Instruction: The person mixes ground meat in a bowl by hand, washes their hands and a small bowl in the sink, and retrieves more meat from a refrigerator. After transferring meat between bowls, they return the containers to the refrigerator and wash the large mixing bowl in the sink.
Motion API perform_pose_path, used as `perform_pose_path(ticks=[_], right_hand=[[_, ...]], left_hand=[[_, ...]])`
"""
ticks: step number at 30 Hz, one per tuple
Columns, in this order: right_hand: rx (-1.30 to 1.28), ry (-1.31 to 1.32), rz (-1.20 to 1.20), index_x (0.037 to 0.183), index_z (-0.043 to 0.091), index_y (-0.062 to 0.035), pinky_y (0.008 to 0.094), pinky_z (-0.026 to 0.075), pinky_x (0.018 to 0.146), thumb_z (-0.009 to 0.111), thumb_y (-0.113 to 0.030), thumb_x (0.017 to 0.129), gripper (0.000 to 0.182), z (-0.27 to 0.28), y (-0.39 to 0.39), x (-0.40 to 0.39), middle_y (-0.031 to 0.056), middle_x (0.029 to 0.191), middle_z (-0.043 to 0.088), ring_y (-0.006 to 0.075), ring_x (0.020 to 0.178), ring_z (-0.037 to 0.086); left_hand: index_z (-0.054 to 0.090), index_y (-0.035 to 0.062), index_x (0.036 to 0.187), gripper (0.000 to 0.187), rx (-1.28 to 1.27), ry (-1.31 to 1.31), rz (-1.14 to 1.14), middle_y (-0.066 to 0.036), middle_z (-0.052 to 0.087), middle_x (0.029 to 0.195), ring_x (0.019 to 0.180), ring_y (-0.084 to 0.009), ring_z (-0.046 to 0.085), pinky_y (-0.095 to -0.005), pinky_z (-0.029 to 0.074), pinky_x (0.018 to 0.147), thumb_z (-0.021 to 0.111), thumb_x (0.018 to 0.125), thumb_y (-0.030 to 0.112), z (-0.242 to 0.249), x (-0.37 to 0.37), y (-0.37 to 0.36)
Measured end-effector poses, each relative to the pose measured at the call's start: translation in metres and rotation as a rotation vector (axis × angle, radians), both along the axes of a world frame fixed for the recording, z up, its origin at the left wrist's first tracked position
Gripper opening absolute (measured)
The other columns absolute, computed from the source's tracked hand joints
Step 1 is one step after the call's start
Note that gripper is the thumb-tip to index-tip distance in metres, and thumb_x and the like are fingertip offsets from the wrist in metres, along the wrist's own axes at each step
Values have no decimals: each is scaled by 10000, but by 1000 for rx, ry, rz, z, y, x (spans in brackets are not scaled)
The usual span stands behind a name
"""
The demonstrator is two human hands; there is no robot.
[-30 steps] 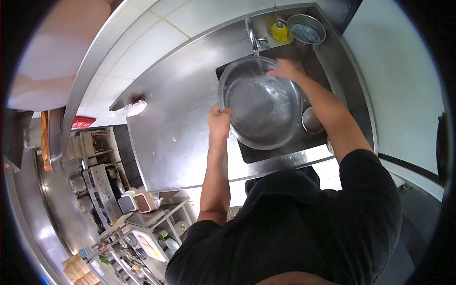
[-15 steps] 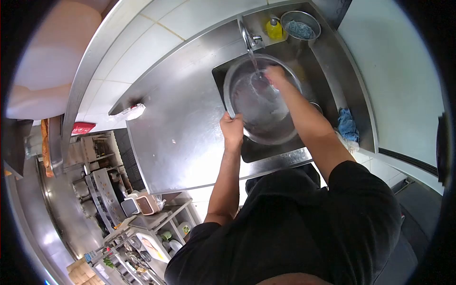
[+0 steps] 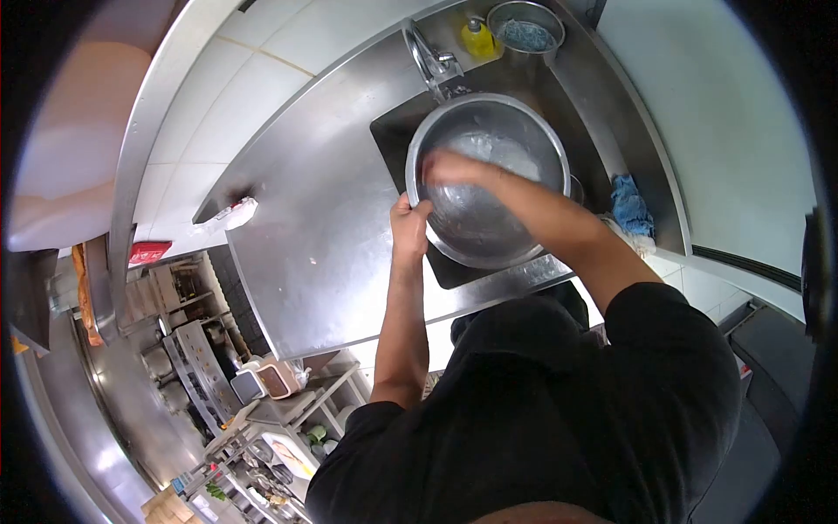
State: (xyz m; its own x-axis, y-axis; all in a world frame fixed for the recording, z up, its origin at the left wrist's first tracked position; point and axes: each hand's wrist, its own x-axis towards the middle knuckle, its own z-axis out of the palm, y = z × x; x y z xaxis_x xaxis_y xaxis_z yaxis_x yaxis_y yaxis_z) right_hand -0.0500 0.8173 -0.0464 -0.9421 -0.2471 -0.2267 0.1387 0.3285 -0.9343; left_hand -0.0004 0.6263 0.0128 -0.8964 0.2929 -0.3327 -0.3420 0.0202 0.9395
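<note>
The left hand [image 3: 408, 229] closes its grip on the near rim of the metal bowl [image 3: 502, 223], steadying it over the sink [image 3: 393, 140] below the tap [image 3: 428, 59], while the blurred right hand [image 3: 449, 166] presses inside it, its grip unclear.

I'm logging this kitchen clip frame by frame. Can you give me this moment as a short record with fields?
setting: steel sink set in a steel counter
left hand: grips the near rim of a large metal bowl
right hand: inside the bowl, blurred
faucet: above the bowl's far rim
behind sink: yellow soap bottle, small metal pot
right of sink: blue cloth
</note>
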Motion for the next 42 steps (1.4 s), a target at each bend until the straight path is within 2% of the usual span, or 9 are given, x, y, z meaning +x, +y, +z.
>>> perform_pose_path(ticks=[4,6,11,15,20,25,28,36,42], right_hand=[[-624,-212,-550,898,692,-79,324,516,692,578,-188,892,159,9,8,1,55,829,689,158,778,646],[-734,-288,-245,862,657,-60,324,523,676,534,-237,927,225,10,-19,25,45,779,646,163,727,626],[-125,-631,158,877,682,-12,355,521,590,595,-298,883,298,-13,-12,69,86,701,634,205,648,636],[455,-446,-24,862,703,-24,365,540,559,606,-265,850,260,-51,60,52,104,747,680,219,667,662],[576,-108,-308,803,718,-23,388,510,556,626,-332,857,326,-12,126,0,112,686,677,207,611,658],[-126,60,-588,797,670,-73,318,476,559,578,-228,890,204,-49,71,-67,39,693,633,149,636,604],[-603,-286,-447,822,641,-83,282,439,567,542,-187,894,161,2,-3,-5,21,711,597,133,642,555],[919,-163,235,1029,706,-7,486,514,910,592,-198,841,291,-15,62,102,206,1008,687,376,998,666],[1067,589,-723,1110,651,-6,473,490,948,657,-222,870,323,116,128,129,195,1217,622,390,1167,568]], left_hand=[[685,31,944,241,136,-43,-19,-60,698,849,738,-143,642,-285,513,681,557,774,-82,7,-5,0],[664,24,882,216,160,-11,8,-9,671,799,677,-102,603,-270,493,639,544,761,-109,7,-10,7],[672,11,908,229,194,16,105,-23,676,831,715,-119,614,-272,493,674,534,767,-105,-6,-23,-1],[670,0,916,222,233,38,111,-31,677,860,747,-128,620,-285,498,710,543,762,-97,-10,-29,-2],[673,9,923,227,254,-50,154,-32,687,882,790,-139,629,-293,499,735,548,761,-92,-8,-20,6],[670,20,950,259,285,-79,148,-32,686,903,813,-139,631,-286,493,750,537,766,-103,-17,-10,25],[669,23,952,260,284,-72,159,-33,683,892,804,-137,631,-277,494,738,535,767,-102,-24,-12,29],[626,29,1008,313,305,-85,186,-71,651,902,822,-222,641,-362,539,750,550,728,-90,-61,-27,7],[635,18,996,307,386,-281,213,-94,673,937,812,-220,638,-357,538,800,543,725,-95,-46,-45,13]])
